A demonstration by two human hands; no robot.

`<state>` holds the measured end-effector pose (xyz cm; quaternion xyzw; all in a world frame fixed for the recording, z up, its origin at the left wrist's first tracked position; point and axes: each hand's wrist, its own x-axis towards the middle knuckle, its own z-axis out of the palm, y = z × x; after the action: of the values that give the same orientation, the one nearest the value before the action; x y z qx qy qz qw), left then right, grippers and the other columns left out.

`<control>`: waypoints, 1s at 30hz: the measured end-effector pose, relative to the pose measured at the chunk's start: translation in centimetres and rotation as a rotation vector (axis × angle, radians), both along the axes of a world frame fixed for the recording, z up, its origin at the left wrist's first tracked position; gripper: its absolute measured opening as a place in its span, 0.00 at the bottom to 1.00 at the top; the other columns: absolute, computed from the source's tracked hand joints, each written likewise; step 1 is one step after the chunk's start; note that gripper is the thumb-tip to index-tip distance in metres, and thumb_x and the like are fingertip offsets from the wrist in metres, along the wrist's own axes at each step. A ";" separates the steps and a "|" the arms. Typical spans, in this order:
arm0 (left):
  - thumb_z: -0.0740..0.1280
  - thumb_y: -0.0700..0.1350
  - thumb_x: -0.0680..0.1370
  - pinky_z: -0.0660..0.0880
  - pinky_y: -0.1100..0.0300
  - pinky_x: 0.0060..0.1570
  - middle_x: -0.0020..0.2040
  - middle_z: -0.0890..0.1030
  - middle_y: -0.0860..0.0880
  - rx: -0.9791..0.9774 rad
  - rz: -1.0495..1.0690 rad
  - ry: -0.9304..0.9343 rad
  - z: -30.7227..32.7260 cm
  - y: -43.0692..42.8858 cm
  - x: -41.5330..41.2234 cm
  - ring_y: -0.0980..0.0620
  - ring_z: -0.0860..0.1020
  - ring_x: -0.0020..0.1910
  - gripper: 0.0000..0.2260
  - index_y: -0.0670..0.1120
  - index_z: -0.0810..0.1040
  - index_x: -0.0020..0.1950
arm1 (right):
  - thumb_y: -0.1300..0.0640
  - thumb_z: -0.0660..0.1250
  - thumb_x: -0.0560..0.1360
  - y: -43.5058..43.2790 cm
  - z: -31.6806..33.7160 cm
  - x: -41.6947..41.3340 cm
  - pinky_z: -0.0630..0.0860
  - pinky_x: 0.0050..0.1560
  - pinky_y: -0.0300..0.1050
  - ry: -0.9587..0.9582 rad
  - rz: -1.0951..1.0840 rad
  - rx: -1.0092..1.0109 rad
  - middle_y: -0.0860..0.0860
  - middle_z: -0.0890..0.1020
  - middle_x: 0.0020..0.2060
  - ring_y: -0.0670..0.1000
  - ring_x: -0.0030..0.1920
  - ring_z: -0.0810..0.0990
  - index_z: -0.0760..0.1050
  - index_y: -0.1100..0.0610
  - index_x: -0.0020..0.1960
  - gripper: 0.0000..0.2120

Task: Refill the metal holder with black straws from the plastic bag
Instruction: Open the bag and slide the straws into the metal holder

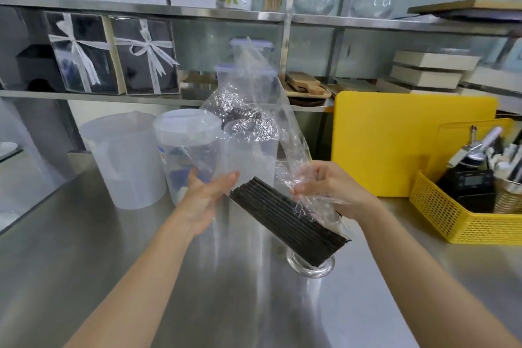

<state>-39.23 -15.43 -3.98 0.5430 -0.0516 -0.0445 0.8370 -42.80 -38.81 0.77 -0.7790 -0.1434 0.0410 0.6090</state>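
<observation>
Steel counter (84, 248) beneath cluttered metal shelves (169, 10).

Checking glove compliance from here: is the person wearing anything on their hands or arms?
No. The left hand and right hand are bare: no gloves, rings, watch or wristbands visible. Both forearms are uncovered as far as the frame shows, with no sleeve edge in view.

- We see bright, even light; glare streaks the steel bench (254, 305).
- Highlights sparkle on the crumpled plastic bag (248, 121).
- Shelves (141, 10) bow at the edges, and everything looks slightly soft.
</observation>
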 end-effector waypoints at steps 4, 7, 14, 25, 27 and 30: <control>0.78 0.40 0.57 0.75 0.64 0.41 0.35 0.84 0.50 -0.058 -0.185 -0.040 -0.6 -1.2 -0.2 0.56 0.81 0.34 0.23 0.46 0.78 0.50 | 0.68 0.69 0.69 0.0 0.3 -0.5 0.74 0.47 0.45 -0.014 -0.021 0.037 0.55 0.83 0.35 0.52 0.40 0.83 0.78 0.54 0.37 0.09; 0.74 0.43 0.62 0.79 0.61 0.37 0.33 0.83 0.50 -0.229 -0.178 -0.038 -0.6 -2.1 0.4 0.54 0.81 0.34 0.04 0.46 0.82 0.34 | 0.63 0.67 0.72 -0.1 0.7 -1.0 0.74 0.42 0.38 -0.028 -0.033 0.097 0.56 0.82 0.39 0.45 0.37 0.81 0.77 0.57 0.40 0.03; 0.74 0.44 0.65 0.81 0.53 0.46 0.39 0.85 0.47 -0.397 -0.189 -0.074 -0.5 -2.1 1.7 0.50 0.83 0.42 0.04 0.46 0.81 0.36 | 0.37 0.51 0.75 -3.8 -1.7 0.0 0.79 0.48 0.50 0.235 -0.186 0.722 0.54 0.84 0.49 0.53 0.50 0.83 0.73 0.59 0.61 0.30; 0.63 0.42 0.73 0.72 0.53 0.58 0.37 0.85 0.50 -0.544 -0.138 -0.031 -1.1 -2.7 2.7 0.52 0.81 0.43 0.12 0.49 0.81 0.33 | 0.45 0.77 0.59 -4.9 -4.8 -1.4 0.76 0.57 0.52 0.174 0.141 0.938 0.56 0.76 0.64 0.56 0.65 0.74 0.66 0.57 0.68 0.42; 0.66 0.42 0.71 0.72 0.51 0.60 0.40 0.84 0.49 -0.554 -0.152 -0.030 -1.1 -2.7 2.6 0.50 0.80 0.46 0.06 0.47 0.81 0.35 | 0.53 0.76 0.62 -4.3 -4.7 -1.3 0.77 0.54 0.49 0.130 0.012 0.664 0.54 0.80 0.59 0.56 0.61 0.77 0.73 0.53 0.64 0.31; 0.76 0.46 0.61 0.73 0.54 0.57 0.41 0.84 0.50 -0.541 -0.161 0.006 -0.9 -2.2 2.7 0.52 0.82 0.44 0.08 0.48 0.82 0.37 | 0.66 0.67 0.70 -3.2 -3.9 -0.5 0.76 0.49 0.47 0.030 -0.357 0.455 0.54 0.85 0.41 0.58 0.48 0.80 0.81 0.56 0.47 0.09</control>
<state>-36.57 -17.67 -4.92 0.2941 -0.1021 -0.0969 0.9454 -43.35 -41.98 -3.15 -0.6344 -0.0006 -0.0886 0.7679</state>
